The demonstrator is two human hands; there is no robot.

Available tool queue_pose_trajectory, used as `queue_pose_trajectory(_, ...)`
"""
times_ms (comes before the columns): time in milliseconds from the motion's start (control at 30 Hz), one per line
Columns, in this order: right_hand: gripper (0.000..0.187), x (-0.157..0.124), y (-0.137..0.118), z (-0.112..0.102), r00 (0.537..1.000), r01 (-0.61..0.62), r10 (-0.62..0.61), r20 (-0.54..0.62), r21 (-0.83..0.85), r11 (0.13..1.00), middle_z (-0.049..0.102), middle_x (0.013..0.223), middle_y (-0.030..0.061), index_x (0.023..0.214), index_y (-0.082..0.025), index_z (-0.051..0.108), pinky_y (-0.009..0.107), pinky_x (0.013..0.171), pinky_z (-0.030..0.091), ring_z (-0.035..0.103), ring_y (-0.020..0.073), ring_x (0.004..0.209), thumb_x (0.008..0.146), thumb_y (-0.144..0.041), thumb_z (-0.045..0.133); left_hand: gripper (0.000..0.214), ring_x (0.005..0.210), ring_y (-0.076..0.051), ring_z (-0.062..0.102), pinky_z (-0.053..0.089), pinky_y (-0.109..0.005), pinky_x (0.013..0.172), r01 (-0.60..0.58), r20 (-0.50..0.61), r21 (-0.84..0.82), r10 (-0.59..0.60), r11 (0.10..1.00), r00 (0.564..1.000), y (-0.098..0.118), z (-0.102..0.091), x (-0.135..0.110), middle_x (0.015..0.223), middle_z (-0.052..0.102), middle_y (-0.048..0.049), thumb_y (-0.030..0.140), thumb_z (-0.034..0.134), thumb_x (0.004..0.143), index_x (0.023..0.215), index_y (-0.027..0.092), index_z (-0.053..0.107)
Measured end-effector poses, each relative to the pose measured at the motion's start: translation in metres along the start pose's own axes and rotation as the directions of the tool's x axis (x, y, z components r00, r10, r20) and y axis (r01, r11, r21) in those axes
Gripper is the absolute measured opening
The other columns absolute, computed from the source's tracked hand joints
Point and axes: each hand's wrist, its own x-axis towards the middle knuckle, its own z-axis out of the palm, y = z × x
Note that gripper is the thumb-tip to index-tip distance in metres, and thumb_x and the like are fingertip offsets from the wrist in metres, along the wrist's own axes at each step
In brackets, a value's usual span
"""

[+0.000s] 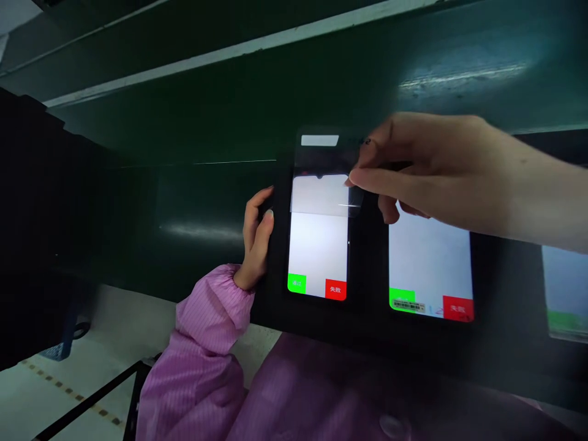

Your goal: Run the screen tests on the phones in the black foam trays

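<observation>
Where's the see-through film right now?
The clear film is near the middle of the head view, its right edge pinched by the right hand, over the top part of the leftmost glowing phone.

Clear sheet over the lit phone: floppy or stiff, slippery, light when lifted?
Probably light: the clear sheet looks thin, with the phone screen glowing through it. Likely springy rather than limp, since its lower edge runs nearly straight while the right hand pinches one side. Possibly slippery, given its glossy glint.
</observation>
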Motion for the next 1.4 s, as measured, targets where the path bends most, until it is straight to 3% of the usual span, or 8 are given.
queue_pose_trajectory(200, 0.030, -0.057, 0.008, -0.008, 0.886, 0.310, -0.261, 0.383, -0.071, 0.948, 0.079, 0.099, -0.0027, 0.126, -0.029, 0.070, 0.025, 0.044, 0.045, 0.063, 0.0084, 0.053, 0.109, -0.047, 0.053, 0.032, 0.126, -0.019, 0.066, 0.054, -0.038, 0.111, -0.135, -0.042, -0.014, 0.135, 0.991, 0.990, 0.040, -0.018, -0.041, 0.138, 0.068, -0.0007, 0.038, 0.052, 0.109, 0.139, 0.035, 0.065)
queue_pose_trajectory(333, 0.032, -0.120, 0.014, -0.015, 0.823, 0.562, -0.525, 0.218, -0.454, 0.692, 0.076, 0.129, 0.0009, 0.123, -0.027, 0.073, 0.033, 0.070, 0.060, 0.075, 0.0202, 0.098, 0.113, -0.039, 0.046, 0.050, 0.132, -0.024, 0.064, 0.056, -0.037, 0.110, -0.240, 0.213, 0.298, 0.181, 0.924, 0.960, 0.074, -0.046, -0.087, 0.144, 0.063, -0.0074, 0.021, 0.065, 0.099, 0.148, 0.028, 0.060)
queue_pose_trajectory(467, 0.034, -0.163, 0.031, -0.012, 0.816, 0.479, -0.560, 0.140, -0.706, 0.522, 0.064, 0.150, 0.0064, 0.116, -0.024, 0.076, 0.050, 0.094, 0.057, 0.065, 0.0305, 0.126, 0.111, -0.043, 0.048, 0.057, 0.134, -0.025, 0.062, 0.051, -0.038, 0.115, -0.471, 0.388, 0.511, 0.296, 0.719, 0.873, 0.079, -0.053, -0.102, 0.140, 0.066, -0.0076, 0.017, 0.068, 0.094, 0.150, 0.026, 0.059)
queue_pose_trajectory(733, 0.027, -0.240, 0.091, -0.041, 0.835, 0.096, -0.475, -0.277, -0.777, 0.622, 0.063, 0.145, 0.0107, 0.117, -0.029, 0.077, 0.055, 0.095, 0.051, 0.059, 0.0359, 0.125, 0.108, -0.038, 0.053, 0.060, 0.157, -0.032, 0.039, 0.023, -0.049, 0.134, -0.474, 0.315, 0.669, 0.359, 0.573, 0.879, 0.074, -0.035, -0.111, 0.170, 0.044, -0.0027, 0.027, 0.066, 0.096, 0.155, 0.031, 0.057)
queue_pose_trajectory(933, 0.038, -0.284, 0.124, -0.057, 0.697, -0.093, -0.428, -0.576, -0.664, 0.742, 0.065, 0.142, 0.0067, 0.127, -0.034, 0.076, 0.056, 0.101, 0.051, 0.063, 0.0335, 0.123, 0.104, -0.023, 0.048, 0.040, 0.126, -0.032, 0.064, 0.023, -0.057, 0.133, -0.581, 0.282, 0.622, 0.542, 0.525, 0.792, 0.066, 0.008, -0.118, 0.127, 0.074, -0.0081, 0.028, 0.079, 0.085, 0.126, 0.029, 0.076)
queue_pose_trajectory(1067, 0.031, -0.293, 0.143, -0.066, 0.759, -0.179, -0.345, -0.552, -0.687, 0.705, 0.064, 0.146, 0.0065, 0.121, -0.033, 0.076, 0.060, 0.101, 0.049, 0.060, 0.0360, 0.127, 0.103, -0.024, 0.052, 0.032, 0.119, -0.031, 0.063, 0.014, -0.061, 0.134, -0.695, 0.401, 0.618, 0.612, 0.369, 0.682, 0.079, 0.058, -0.103, 0.111, 0.075, -0.0079, 0.033, 0.081, 0.084, 0.116, 0.027, 0.079)
queue_pose_trajectory(1267, 0.036, -0.274, 0.137, -0.073, 0.663, 0.038, -0.498, -0.559, -0.638, 0.769, 0.069, 0.134, 0.0063, 0.120, -0.031, 0.076, 0.054, 0.098, 0.053, 0.065, 0.0321, 0.117, 0.100, -0.017, 0.050, 0.048, 0.122, -0.034, 0.058, -0.002, -0.070, 0.131, -0.837, 0.690, 0.476, 0.475, 0.270, 0.546, 0.124, 0.138, -0.094, 0.128, 0.074, -0.0125, 0.057, 0.070, 0.094, 0.129, 0.026, 0.076)
queue_pose_trajectory(1400, 0.039, -0.253, 0.137, -0.096, 0.692, -0.010, -0.434, -0.577, -0.609, 0.793, 0.070, 0.136, 0.0045, 0.123, -0.033, 0.077, 0.052, 0.098, 0.054, 0.066, 0.0307, 0.118, 0.100, -0.017, 0.050, 0.052, 0.125, -0.035, 0.059, -0.005, -0.068, 0.131, -0.840, 0.723, 0.474, 0.428, 0.265, 0.543, 0.129, 0.156, -0.094, 0.132, 0.074, -0.0129, 0.065, 0.065, 0.095, 0.125, 0.024, 0.077)
